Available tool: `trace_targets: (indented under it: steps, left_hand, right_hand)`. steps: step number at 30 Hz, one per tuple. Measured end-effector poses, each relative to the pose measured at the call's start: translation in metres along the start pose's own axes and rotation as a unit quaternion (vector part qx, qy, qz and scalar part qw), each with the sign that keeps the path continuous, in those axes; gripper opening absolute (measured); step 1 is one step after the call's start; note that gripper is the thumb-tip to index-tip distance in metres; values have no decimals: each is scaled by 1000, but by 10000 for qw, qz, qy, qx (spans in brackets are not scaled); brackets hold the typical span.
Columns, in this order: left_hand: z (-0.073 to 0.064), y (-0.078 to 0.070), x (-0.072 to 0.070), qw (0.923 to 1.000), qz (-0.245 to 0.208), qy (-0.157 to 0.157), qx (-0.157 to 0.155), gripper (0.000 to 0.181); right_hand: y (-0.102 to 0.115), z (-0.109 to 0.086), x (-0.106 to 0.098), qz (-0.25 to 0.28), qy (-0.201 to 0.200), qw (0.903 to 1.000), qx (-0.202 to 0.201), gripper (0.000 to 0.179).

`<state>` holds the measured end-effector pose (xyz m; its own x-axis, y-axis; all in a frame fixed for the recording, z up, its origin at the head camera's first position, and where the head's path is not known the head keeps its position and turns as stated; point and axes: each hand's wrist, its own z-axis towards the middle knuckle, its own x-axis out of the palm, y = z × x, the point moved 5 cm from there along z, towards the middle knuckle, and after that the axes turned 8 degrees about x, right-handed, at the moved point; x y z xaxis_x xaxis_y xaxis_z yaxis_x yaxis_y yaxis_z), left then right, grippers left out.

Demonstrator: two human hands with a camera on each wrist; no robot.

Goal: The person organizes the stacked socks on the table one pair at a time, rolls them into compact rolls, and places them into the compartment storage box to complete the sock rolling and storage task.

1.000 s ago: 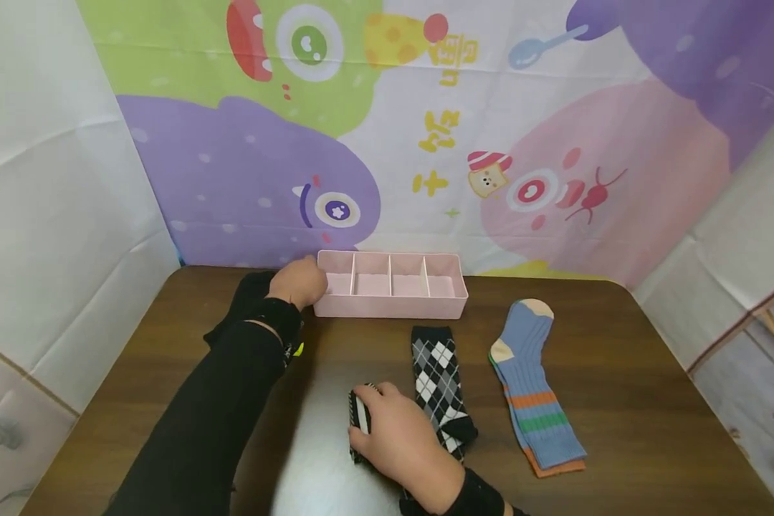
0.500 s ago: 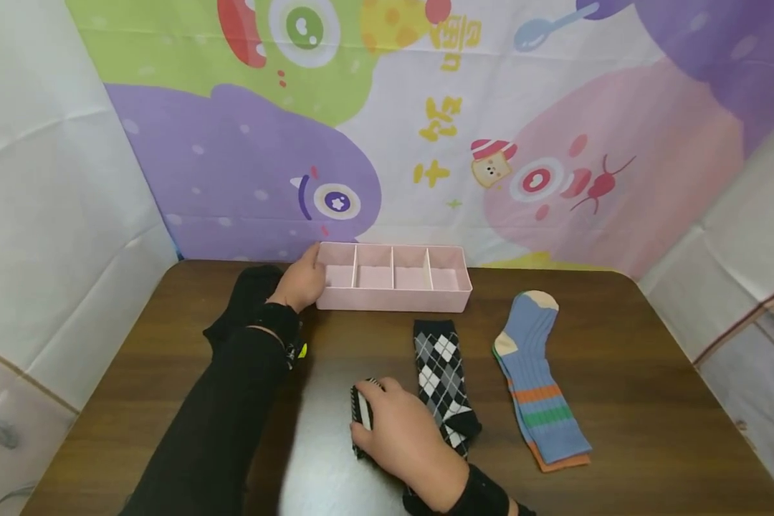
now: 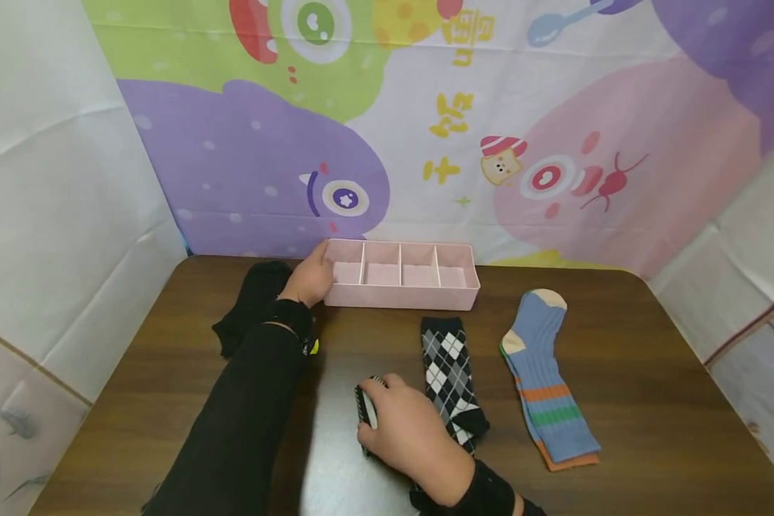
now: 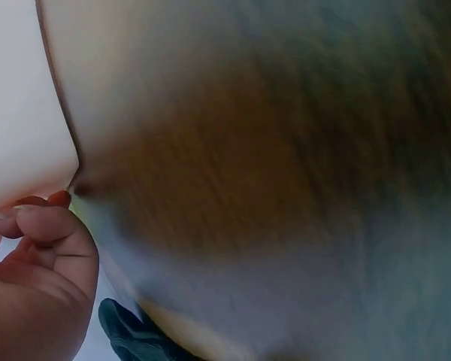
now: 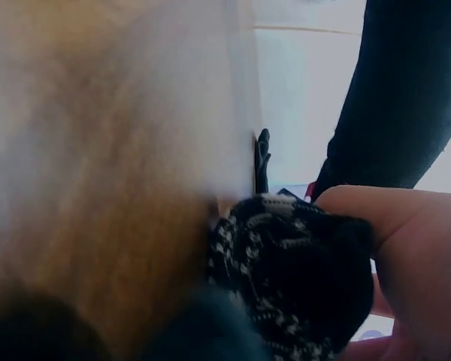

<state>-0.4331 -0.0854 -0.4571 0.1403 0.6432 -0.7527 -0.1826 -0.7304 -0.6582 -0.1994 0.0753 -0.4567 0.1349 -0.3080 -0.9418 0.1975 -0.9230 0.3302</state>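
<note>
My left hand (image 3: 309,279) is at the left end of the pink divided box (image 3: 400,297), its fingers gripping the end wall with one fingertip up at the rim. In the left wrist view, the curled fingers (image 4: 49,233) meet the box's pale wall (image 4: 22,98). My right hand (image 3: 413,430) grips a rolled black-and-white patterned sock (image 3: 366,412) low over the table; the right wrist view shows the roll (image 5: 286,278) between thumb and fingers. Just right of that hand lies a black, grey and white argyle sock (image 3: 450,365), partly hidden by the wrist.
Blue socks (image 3: 545,387) with orange and green stripes lie on the brown table (image 3: 651,401) at the right. A black sock-like cloth (image 3: 251,308) lies left of my left forearm. Behind the box hangs a cartoon cloth (image 3: 426,201).
My left hand has shifted from a fist at the box's left end to a finger up at its rim. The right hand keeps its grip on the rolled sock. The view shifted slightly.
</note>
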Motion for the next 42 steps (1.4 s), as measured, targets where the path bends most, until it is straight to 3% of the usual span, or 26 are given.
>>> trace_targets:
  steps: [6,12,16,21,27,34,42]
  left_hand:
    - [-3,2,-1,9998,-156,77,-16,55]
    - [-3,4,1,9999,-105,27,-26,54]
    - [-6,1,5,9999,-164,-5,-14,54]
    - [-9,-3,10,9998,-158,5,-113,54]
    - [-9,0,8,9998,-122,53,-151,54]
    - [-18,5,4,10000,70,14,-61,53]
    - [-24,-8,2,9997,-69,-14,-253,52]
  right_hand:
    - [6,1,-5,-63,125,9995,-272,53]
    - [7,20,-32,319,197,9979,-520,49]
    - [2,51,-54,729,-11,9965,-417,51]
    - [-7,99,-75,739,-334,9967,-35,54]
    - [3,152,-98,1041,-542,9928,260,51]
    - [23,193,-99,471,-460,9968,465,52]
    - [24,203,-86,-133,-507,9972,542,52]
